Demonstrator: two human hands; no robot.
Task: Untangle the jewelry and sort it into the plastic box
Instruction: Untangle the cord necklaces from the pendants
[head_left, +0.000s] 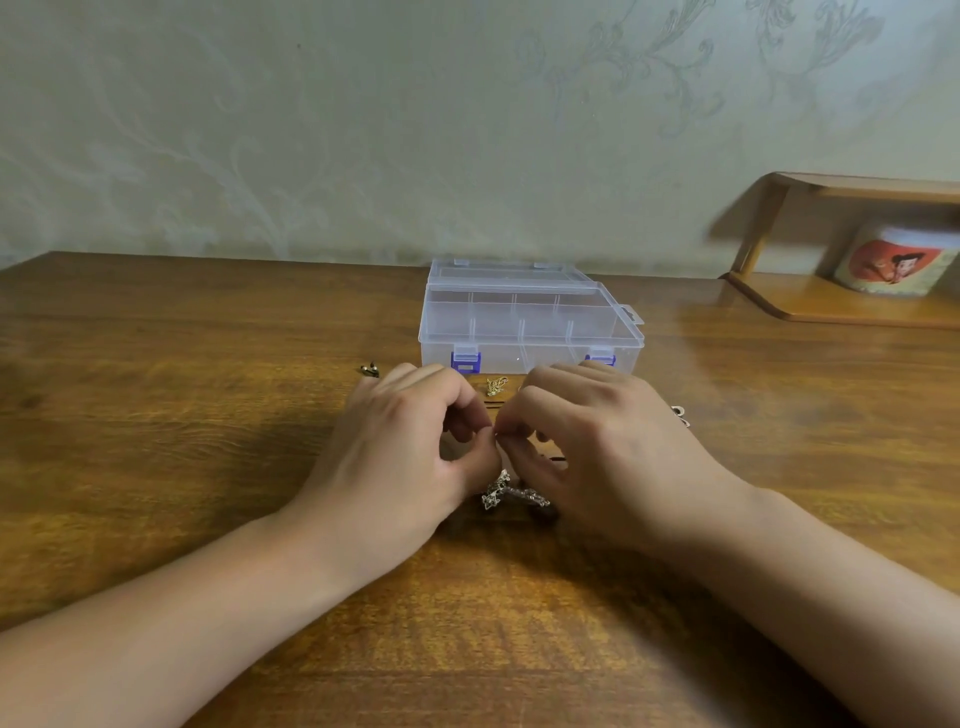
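While both hands (493, 431) pinch the silver jewelry (511, 491), the plastic box (524, 322) sits closed

Left hand (410, 441) and right hand (587, 441) curled, fingertips meeting

- The plastic box (530, 322) is sitting on the table (182, 415), near the wall behind it.
- The left hand (405, 452) and right hand (597, 447) are meeting in front of the box.
- A jewelry tangle (511, 492) is lying beneath the hands.
- A small chain (496, 385) is lying between box and hands.
- A shelf (831, 301) is standing far right.
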